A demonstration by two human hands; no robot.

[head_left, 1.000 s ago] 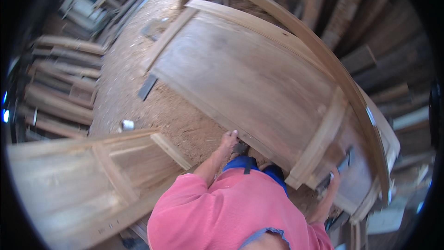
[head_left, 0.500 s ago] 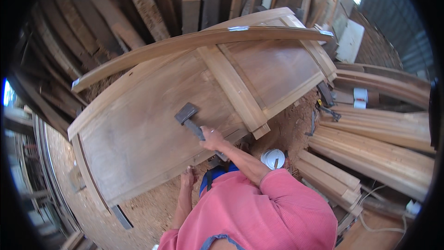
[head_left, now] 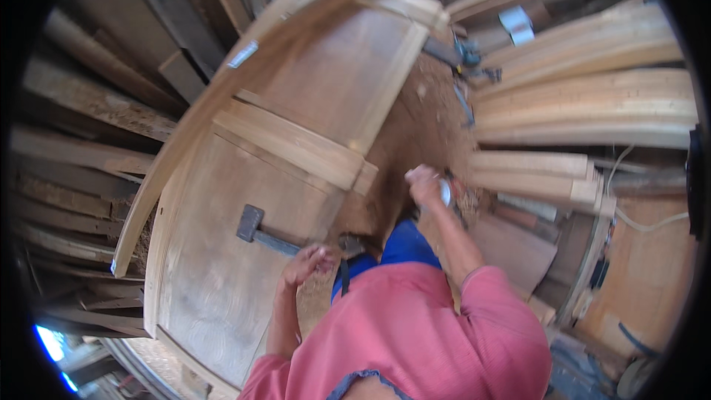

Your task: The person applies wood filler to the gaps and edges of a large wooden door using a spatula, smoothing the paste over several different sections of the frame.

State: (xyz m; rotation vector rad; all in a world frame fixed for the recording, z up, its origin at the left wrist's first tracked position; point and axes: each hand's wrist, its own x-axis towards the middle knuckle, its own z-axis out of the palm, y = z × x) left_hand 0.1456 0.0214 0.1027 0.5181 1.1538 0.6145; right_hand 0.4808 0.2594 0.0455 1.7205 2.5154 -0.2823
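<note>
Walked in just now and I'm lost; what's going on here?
A person in a pink shirt is at a framed wooden panel. A mallet is over it, the left hand at its handle; whether it grips is unclear. The right hand appears beside a white container, too blurred to tell if it holds anything.

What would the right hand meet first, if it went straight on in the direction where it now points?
The right hand would probably meet the pale, straight wooden edge strip of the large brown framed panel first; depth is unclear, so it might pass above.
</note>
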